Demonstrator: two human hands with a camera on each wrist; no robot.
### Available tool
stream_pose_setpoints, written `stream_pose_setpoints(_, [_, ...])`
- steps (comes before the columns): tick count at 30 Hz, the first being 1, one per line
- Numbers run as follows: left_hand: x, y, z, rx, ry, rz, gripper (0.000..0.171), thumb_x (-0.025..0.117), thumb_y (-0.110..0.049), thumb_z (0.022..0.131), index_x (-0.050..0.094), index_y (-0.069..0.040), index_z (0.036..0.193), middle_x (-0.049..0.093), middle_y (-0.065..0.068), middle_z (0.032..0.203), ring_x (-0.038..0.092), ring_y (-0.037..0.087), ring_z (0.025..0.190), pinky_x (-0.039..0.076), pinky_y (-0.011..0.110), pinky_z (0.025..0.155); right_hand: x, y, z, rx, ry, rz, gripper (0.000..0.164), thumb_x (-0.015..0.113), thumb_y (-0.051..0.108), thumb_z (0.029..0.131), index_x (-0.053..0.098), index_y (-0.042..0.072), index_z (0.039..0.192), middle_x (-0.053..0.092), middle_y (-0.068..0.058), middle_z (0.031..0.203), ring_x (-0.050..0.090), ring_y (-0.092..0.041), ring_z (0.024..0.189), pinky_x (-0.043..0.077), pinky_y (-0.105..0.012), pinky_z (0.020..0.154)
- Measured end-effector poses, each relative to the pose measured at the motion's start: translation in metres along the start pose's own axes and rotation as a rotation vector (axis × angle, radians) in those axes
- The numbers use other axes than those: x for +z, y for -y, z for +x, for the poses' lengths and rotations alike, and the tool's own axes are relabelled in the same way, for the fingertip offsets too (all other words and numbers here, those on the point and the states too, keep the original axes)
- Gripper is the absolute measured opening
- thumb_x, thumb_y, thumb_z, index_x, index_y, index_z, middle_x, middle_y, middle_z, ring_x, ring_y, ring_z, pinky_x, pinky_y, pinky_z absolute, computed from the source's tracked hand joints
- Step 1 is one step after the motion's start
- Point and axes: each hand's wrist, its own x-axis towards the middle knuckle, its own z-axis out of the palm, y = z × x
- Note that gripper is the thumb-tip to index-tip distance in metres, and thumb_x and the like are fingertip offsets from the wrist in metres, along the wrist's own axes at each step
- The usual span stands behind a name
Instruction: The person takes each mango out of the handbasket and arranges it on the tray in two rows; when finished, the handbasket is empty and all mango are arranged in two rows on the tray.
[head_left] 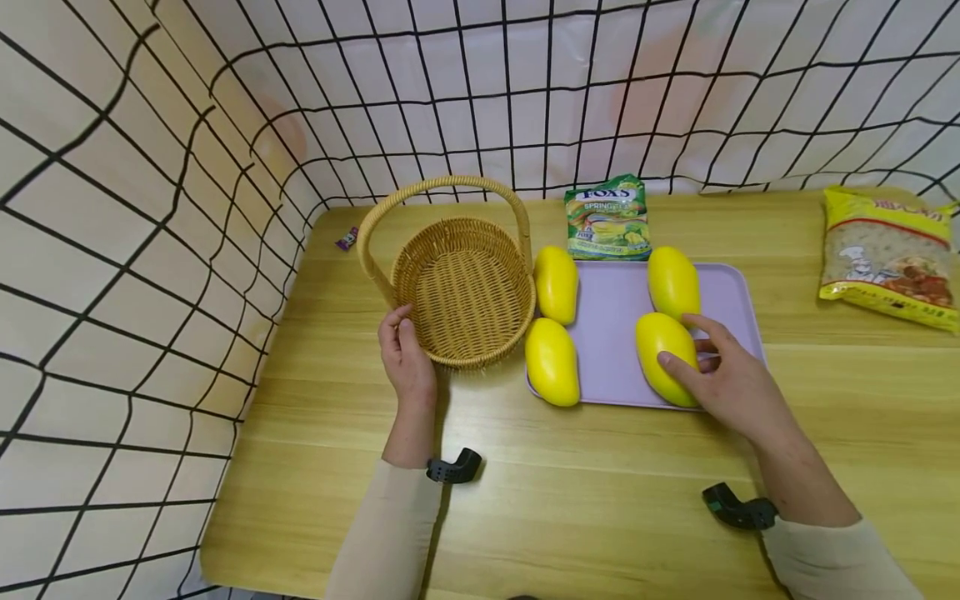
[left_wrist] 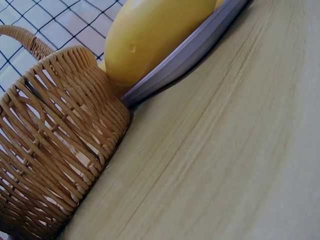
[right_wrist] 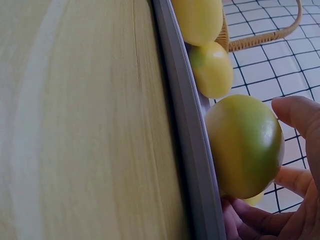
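A round wicker basket [head_left: 472,292] with a tall arched handle stands on the table. My left hand [head_left: 407,358] holds its left side, fingers curled at the rim near the handle's foot. In the left wrist view the basket's woven wall [left_wrist: 55,140] fills the left side, with that hand almost wholly out of frame. On a lilac tray [head_left: 611,333] lie several yellow mangoes, two of them along its left end. My right hand [head_left: 731,383] curls its thumb and fingers round the front right mango [head_left: 663,354]; the right wrist view shows this mango [right_wrist: 245,147] with a greenish side.
Behind the tray lies a green Fox's candy bag [head_left: 607,221]. A yellow and clear food packet [head_left: 888,258] is at the far right. A small purple wrapper [head_left: 347,239] sits left of the basket. Grid-patterned cloth [head_left: 465,92] borders the table behind and at left.
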Motion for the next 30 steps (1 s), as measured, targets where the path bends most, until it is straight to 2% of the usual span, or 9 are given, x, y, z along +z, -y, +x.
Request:
stream_pose_setpoints(10, [0.000, -0.001, -0.002, 0.001, 0.005, 0.006, 0.030, 0.043, -0.015, 0.106, 0.058, 0.003, 0.125, 0.052, 0.014, 0.141, 0.049, 0.027, 0.128, 0.039, 0.033, 0.103, -0.004, -0.003, -0.009, 0.007, -0.018, 0.009, 0.086, 0.056, 0.062, 0.097, 0.023, 0.019, 0.163, 0.051, -0.028, 0.143, 0.056, -0.041, 0.115, 0.048, -0.052, 0.087])
stream_pose_setpoints(16, [-0.003, -0.002, -0.002, -0.003, -0.006, 0.017, 0.029, 0.043, -0.016, 0.106, 0.060, 0.000, 0.124, 0.053, 0.011, 0.141, 0.047, 0.021, 0.133, 0.036, 0.032, 0.109, -0.010, -0.004, -0.009, 0.000, -0.031, 0.014, 0.084, 0.054, 0.059, 0.098, 0.020, 0.020, 0.164, 0.052, -0.027, 0.143, 0.057, -0.042, 0.115, 0.049, -0.044, 0.083])
stream_pose_setpoints(22, [-0.007, -0.004, 0.001, -0.032, -0.055, 0.012, 0.028, 0.046, -0.016, 0.103, 0.062, -0.004, 0.122, 0.055, 0.007, 0.137, 0.053, 0.025, 0.123, 0.041, 0.033, 0.102, -0.021, -0.008, -0.005, -0.013, -0.070, -0.037, 0.082, 0.054, 0.057, 0.099, 0.023, 0.017, 0.164, 0.052, -0.031, 0.142, 0.057, -0.046, 0.115, 0.050, -0.057, 0.086])
stream_pose_setpoints(27, [-0.013, -0.011, 0.001, -0.014, -0.072, 0.057, 0.027, 0.048, -0.016, 0.103, 0.062, -0.003, 0.122, 0.042, 0.009, 0.152, 0.046, 0.025, 0.137, 0.041, 0.038, 0.111, -0.038, -0.018, -0.005, 0.001, -0.088, -0.107, 0.083, 0.054, 0.058, 0.099, 0.023, 0.014, 0.163, 0.052, -0.032, 0.142, 0.057, -0.049, 0.115, 0.049, -0.062, 0.084])
stream_pose_setpoints(30, [-0.018, -0.020, -0.004, 0.051, -0.068, 0.118, 0.026, 0.050, -0.014, 0.103, 0.062, -0.001, 0.121, 0.034, 0.009, 0.157, 0.037, 0.026, 0.146, 0.036, 0.045, 0.117, -0.050, -0.024, -0.006, 0.008, -0.089, -0.156, 0.085, 0.053, 0.059, 0.099, 0.022, 0.013, 0.163, 0.050, -0.034, 0.142, 0.057, -0.052, 0.114, 0.049, -0.062, 0.080])
